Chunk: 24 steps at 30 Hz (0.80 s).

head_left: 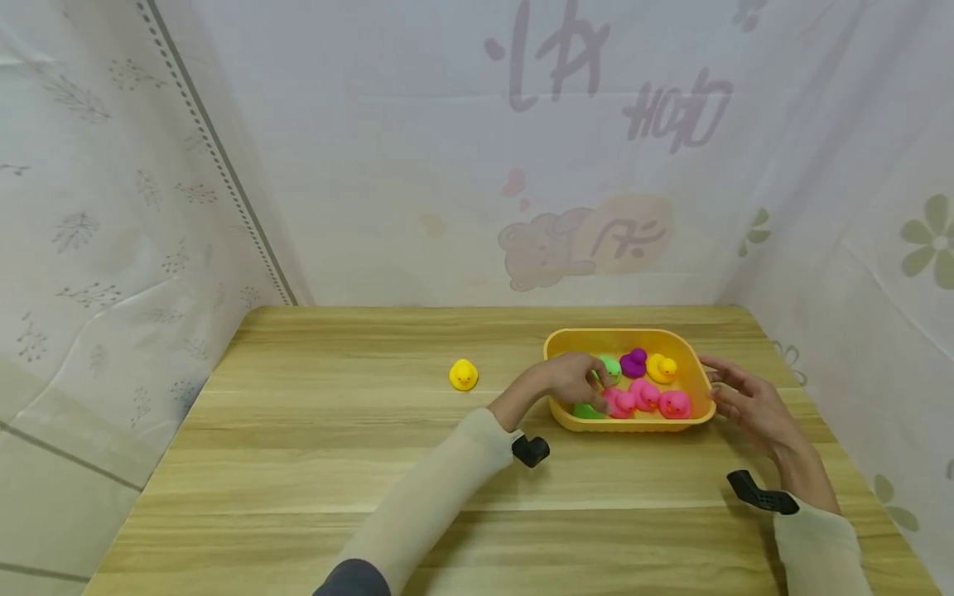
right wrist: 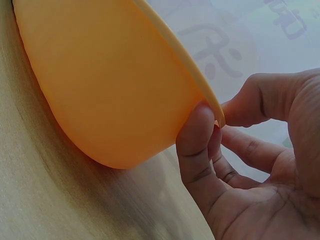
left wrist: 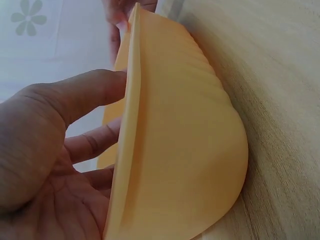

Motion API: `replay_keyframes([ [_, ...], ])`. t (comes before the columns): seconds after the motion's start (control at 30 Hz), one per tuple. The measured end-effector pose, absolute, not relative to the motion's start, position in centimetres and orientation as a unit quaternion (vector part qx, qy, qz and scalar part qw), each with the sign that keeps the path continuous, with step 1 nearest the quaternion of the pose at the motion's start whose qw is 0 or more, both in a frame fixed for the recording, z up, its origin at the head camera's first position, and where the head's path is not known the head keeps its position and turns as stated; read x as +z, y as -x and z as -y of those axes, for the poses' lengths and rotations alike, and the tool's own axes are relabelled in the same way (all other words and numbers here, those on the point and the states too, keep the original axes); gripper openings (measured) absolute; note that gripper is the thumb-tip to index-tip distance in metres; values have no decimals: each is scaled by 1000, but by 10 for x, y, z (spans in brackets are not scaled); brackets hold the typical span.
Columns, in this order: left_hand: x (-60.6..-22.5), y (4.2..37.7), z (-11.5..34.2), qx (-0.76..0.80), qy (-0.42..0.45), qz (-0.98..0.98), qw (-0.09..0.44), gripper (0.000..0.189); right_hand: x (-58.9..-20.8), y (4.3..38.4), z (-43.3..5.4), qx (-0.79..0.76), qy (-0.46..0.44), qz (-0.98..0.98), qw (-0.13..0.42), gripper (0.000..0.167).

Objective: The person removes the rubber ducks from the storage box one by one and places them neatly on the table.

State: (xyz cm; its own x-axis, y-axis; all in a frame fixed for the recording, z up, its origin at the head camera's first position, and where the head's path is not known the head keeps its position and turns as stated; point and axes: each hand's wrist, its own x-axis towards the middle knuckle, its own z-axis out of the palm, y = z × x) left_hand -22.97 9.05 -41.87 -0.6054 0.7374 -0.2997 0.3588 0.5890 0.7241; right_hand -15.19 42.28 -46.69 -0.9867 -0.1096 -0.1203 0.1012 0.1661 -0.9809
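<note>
A yellow-orange plastic tub (head_left: 630,425) stands at the right of the table with several rubber ducks in it. My left hand (head_left: 575,379) reaches over its left rim, thumb and fingers spread and bent inside, close to a green duck (head_left: 609,369) and a pink duck (head_left: 620,404). The left wrist view shows the hand (left wrist: 55,145) at the rim (left wrist: 131,115), fingertips hidden behind it. At the other end, my right hand (head_left: 753,407) pinches the rim between thumb and finger, as the right wrist view shows at the tub's wall (right wrist: 115,80).
One yellow duck (head_left: 464,375) sits alone on the wooden table (head_left: 298,463), left of the tub. Inside the tub are also a purple duck (head_left: 633,363), another yellow duck (head_left: 661,368) and more pink ones. Printed cloth (head_left: 402,165) hangs around the table.
</note>
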Motion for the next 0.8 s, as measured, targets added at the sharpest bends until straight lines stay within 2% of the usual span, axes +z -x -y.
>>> replay_keyframes([
  [0.3,-422,229,-96,283,-313,-853,307,15,-466,152,-422,-638,8,-766,78,58],
  [0.8,-425,227,-100,240,-311,-872,291,15,-468,152,-423,-626,6,-775,81,59],
])
